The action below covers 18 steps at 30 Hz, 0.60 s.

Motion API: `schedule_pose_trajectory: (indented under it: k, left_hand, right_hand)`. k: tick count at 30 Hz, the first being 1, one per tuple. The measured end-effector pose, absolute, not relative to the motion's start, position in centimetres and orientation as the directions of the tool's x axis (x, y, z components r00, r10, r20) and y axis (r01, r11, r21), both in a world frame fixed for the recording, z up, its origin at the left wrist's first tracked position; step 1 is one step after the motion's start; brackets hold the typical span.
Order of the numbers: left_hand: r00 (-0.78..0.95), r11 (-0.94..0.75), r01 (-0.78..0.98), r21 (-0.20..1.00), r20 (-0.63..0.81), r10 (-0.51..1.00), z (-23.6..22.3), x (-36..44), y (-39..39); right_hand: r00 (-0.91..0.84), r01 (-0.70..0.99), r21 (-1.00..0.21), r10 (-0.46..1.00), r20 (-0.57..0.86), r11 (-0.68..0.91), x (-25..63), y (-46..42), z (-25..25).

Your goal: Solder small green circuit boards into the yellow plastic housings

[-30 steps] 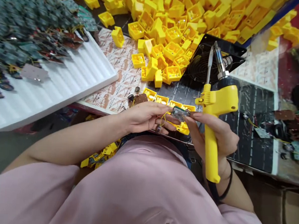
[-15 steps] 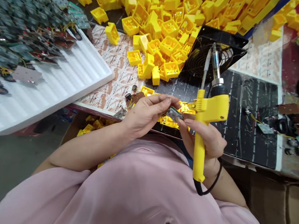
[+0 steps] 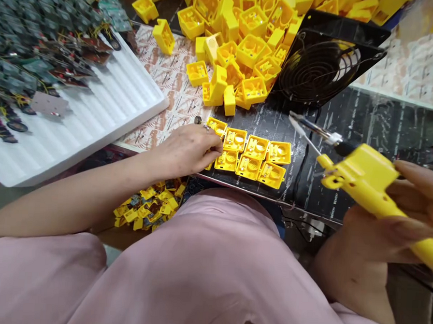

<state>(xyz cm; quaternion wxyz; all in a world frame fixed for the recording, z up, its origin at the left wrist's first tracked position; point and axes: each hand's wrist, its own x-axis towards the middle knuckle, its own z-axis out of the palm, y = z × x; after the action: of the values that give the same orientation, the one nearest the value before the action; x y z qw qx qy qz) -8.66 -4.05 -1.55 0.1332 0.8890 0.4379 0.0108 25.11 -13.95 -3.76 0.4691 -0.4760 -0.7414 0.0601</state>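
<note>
My left hand (image 3: pixel 188 148) is at the left end of two short rows of open yellow plastic casings (image 3: pixel 247 166). Its fingers are pinched together by the nearest casings, and whatever is between them is hidden. A small round black part (image 3: pixel 198 119) shows just beyond that hand. Off to the right, my right hand (image 3: pixel 368 235) is wrapped round a yellow soldering gun (image 3: pixel 370 170). The gun's metal tip and thin feed tube point up and left, above the black mat (image 3: pixel 320 187) and apart from the casings.
A black fan (image 3: pixel 319 66) stands behind the casings, beside a large heap of yellow casings (image 3: pixel 251 48). White ribbed foam (image 3: pixel 133 97) at left bears many circuit boards (image 3: pixel 34 31) with wires. Below the table edge is a pile of yellow parts (image 3: pixel 151 204).
My hands were together on a small circuit board, which I no longer see. The right hand has swung right with the soldering gun, now tilted; the left has moved left to the casings.
</note>
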Motion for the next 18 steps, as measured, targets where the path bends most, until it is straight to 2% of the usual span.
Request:
schedule_pose_trajectory:
  k: [3,5,7,10,14,18]
  left_hand:
    - [0.637,-0.61,0.763,0.212,-0.089,0.766,-2.3,-8.6,-4.4]
    - [0.632,-0.608,0.766,0.206,-0.075,0.771,-2.3,-8.7,-4.5]
    - [0.621,-0.602,0.775,0.193,-0.061,0.781,-2.3,-8.8,-4.5]
    - [0.62,-0.605,0.779,0.167,-0.06,0.782,-2.2,-8.7,-4.5]
    - [0.604,-0.591,0.794,0.14,-0.075,0.793,-2.1,-8.2,-4.2]
    - [0.605,-0.597,0.797,0.098,-0.115,0.788,-1.6,-7.7,-3.8]
  right_hand:
    - [0.299,0.551,-0.627,0.571,0.764,0.551,23.6,-12.9,-5.0]
    - [0.388,0.51,-0.654,0.529,0.755,0.559,22.3,-12.5,-5.6]
    - [0.297,0.488,-0.68,0.629,0.718,0.546,21.4,-12.6,-5.8]
    - [0.062,0.46,-0.697,0.763,0.643,0.55,20.6,-13.2,-5.3]
    - [-0.176,0.424,-0.619,0.731,0.66,0.661,20.0,-13.0,-4.6]
    - [-0.275,0.4,-0.532,0.651,0.707,0.747,19.3,-11.8,-4.3]
